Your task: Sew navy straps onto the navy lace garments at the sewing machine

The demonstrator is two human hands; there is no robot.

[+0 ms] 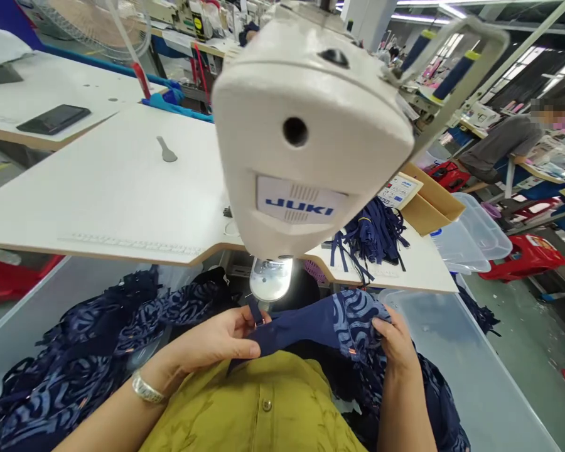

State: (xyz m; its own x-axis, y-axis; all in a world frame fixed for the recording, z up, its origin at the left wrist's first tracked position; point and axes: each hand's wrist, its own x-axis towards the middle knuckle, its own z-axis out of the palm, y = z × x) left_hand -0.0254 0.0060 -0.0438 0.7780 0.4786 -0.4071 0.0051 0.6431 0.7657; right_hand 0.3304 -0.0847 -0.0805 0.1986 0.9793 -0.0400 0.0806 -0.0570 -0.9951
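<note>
A navy bra is stretched between my two hands, just in front of the white JUKI sewing machine. My left hand pinches the plain end of its band, beside a short strap with a small metallic ring. At the other side, my right hand grips the wavy-patterned cup between thumb and fingers. A lit area glows under the machine head, close above my left fingertips. The needle is hard to make out. More dark patterned fabric hangs below my right hand.
Patterned navy bras fill a clear bin at the left. Navy straps lie bundled on the white table, near a cardboard box. A clear bin stands at the right. A phone lies far left; a person sits at the right.
</note>
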